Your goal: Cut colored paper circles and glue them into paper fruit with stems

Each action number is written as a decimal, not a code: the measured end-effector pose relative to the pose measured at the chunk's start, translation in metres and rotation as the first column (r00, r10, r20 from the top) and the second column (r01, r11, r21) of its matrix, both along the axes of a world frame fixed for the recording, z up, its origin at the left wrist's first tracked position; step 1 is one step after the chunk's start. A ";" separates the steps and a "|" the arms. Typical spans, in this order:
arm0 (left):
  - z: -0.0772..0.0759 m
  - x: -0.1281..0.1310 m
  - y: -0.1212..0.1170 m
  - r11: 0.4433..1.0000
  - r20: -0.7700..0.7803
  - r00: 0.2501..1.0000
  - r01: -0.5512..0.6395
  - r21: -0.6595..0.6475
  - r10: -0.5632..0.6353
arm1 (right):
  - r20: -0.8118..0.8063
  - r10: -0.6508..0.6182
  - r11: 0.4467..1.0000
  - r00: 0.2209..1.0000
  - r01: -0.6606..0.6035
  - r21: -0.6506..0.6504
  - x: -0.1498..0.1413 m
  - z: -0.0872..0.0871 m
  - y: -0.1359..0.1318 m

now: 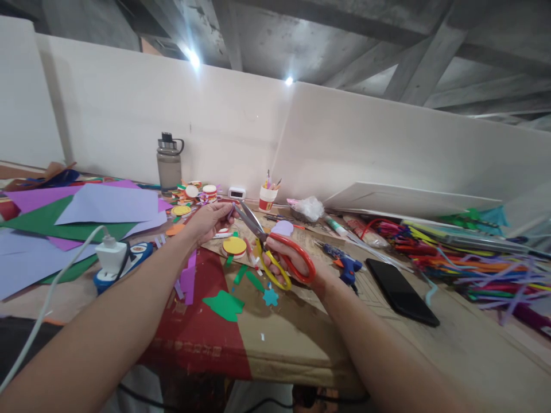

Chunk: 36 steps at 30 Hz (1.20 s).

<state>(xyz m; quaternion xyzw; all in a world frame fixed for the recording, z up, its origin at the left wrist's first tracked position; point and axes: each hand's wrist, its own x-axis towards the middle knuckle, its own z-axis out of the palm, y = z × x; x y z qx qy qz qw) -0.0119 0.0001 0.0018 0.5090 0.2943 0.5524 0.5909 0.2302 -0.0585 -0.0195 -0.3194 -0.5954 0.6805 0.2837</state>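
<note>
My right hand (279,257) grips scissors (297,255) with one red and one yellow handle. Their blades are spread apart and point up and left, toward my left hand (217,221). Between the fingertips of that hand is a small purple paper piece (233,210), close to the blade tips; whether the blades touch it I cannot tell. Below the hands lie a round yellow-topped piece (235,247), green paper scraps (224,306) and a blue paper flower shape (271,296). A pale purple paper disc (282,228) rests behind the scissors.
Coloured paper sheets (107,206) and a power strip (140,255) with a white plug lie left. A water bottle (169,163) and a cup of pencils (267,198) stand at the back. Rightward are a glue gun (348,268), a phone (400,291) and pipe cleaners (473,264).
</note>
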 end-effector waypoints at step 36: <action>-0.004 -0.001 0.005 1.000 0.030 0.999 0.009 -0.001 -0.009 | 0.032 -0.030 0.999 0.999 0.029 0.039 -0.005 0.010 -0.007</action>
